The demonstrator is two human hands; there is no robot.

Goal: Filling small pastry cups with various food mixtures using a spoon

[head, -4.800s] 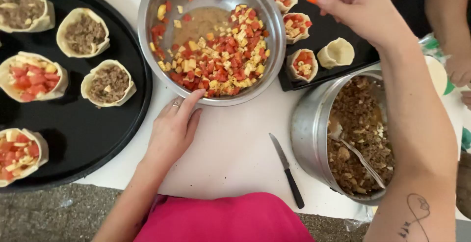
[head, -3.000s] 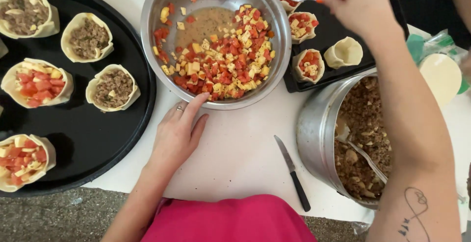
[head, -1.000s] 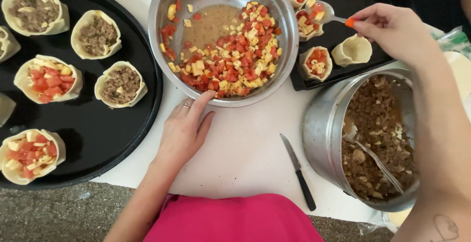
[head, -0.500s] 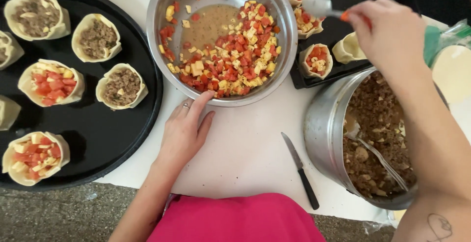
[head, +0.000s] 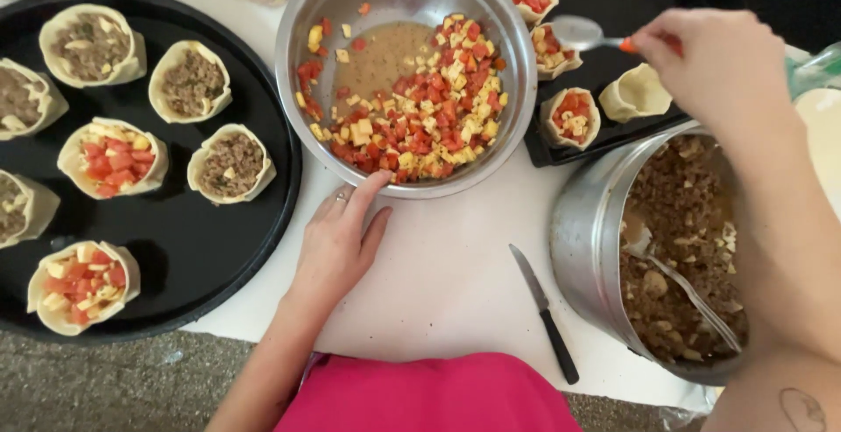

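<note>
I see right hand pinching spoon just right of bowl, left hand open, fingertips touching bowl's near rim.

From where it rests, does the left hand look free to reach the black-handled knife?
Probably yes: the left hand rests on the white table, and only bare surface separates it from the knife.

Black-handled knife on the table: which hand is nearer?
Left. The left hand rests on the table beside the knife; the right hand holds a spoon above the far tray.
</note>
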